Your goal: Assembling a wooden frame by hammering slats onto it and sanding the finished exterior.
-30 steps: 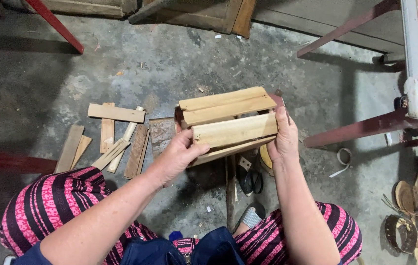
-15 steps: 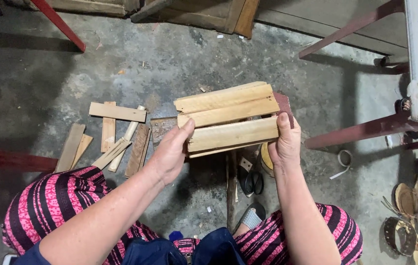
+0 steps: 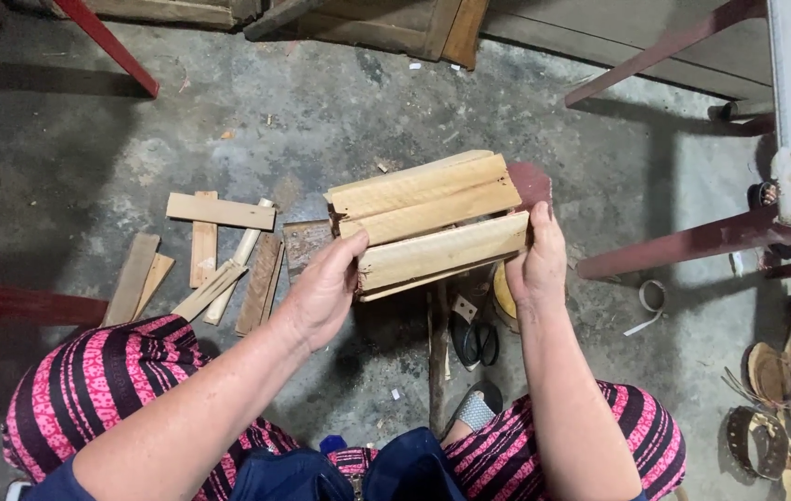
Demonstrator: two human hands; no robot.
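1. The left hand (image 3: 326, 288) and right hand (image 3: 536, 260) clamp opposite ends of a slatted wooden box (image 3: 430, 223), steadying it level above the concrete floor (image 3: 89, 139).
2. Loose wood offcuts (image 3: 214, 255) lie left, scissors (image 3: 475, 340) beneath, within reach.

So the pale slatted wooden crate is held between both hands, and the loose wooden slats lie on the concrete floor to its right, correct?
Not quite. The head view shows the pale slatted wooden crate held between the left hand and the right hand, but the loose wooden slats lie on the concrete floor to its left, not its right.
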